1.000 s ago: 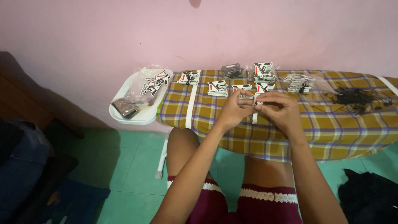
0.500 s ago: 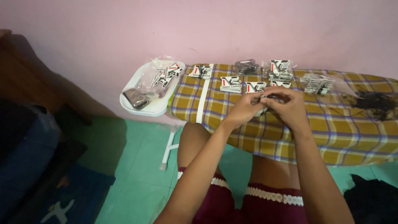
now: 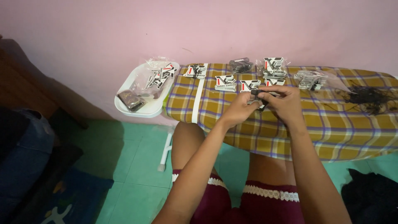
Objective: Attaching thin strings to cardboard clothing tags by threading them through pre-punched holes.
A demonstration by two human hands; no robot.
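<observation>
Above the ironing board (image 3: 290, 124), both hands' grips pinch one small tag (image 3: 258, 93).

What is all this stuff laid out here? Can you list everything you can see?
ironing board: one, yellow plaid cover, against the pink wall.
white tray: one, at the board's left end.
bags of tags in the tray: clear bags, count unclear.
tag stacks: several, black, white and red, along the board's far side.
clear bag of tags: one, right of the stacks.
black strings: one tangled pile, board's right end.
small dark tag: one, held between both hands.
dark cloth: on the green floor, lower right.
left hand: pinching the tag.
right hand: pinching the tag.
</observation>
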